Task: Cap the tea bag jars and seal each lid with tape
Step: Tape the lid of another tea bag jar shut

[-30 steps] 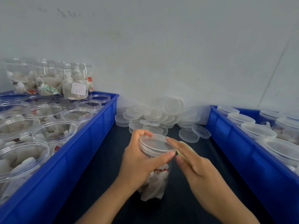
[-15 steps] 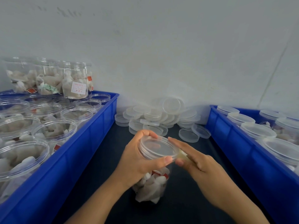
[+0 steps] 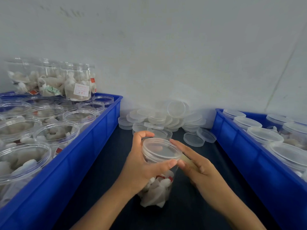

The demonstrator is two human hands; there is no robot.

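A clear jar of tea bags (image 3: 156,190) stands on the dark table between two blue crates, with a clear lid (image 3: 162,149) on top. My left hand (image 3: 141,166) grips the jar just under the lid, thumb across its near side. My right hand (image 3: 197,165) lies against the lid's right edge with its fingers straight, and a pale strip of tape (image 3: 186,161) shows between those fingers and the lid's rim.
A pile of loose clear lids (image 3: 166,118) lies against the wall behind the jar. The left blue crate (image 3: 86,155) holds several open jars of tea bags, with capped ones stacked at its back. The right blue crate (image 3: 232,138) holds several capped jars.
The jar has tilted and shifted slightly toward the right. My right hand's fingers have slid along the lid's right rim, pressing the tape flatter against it.
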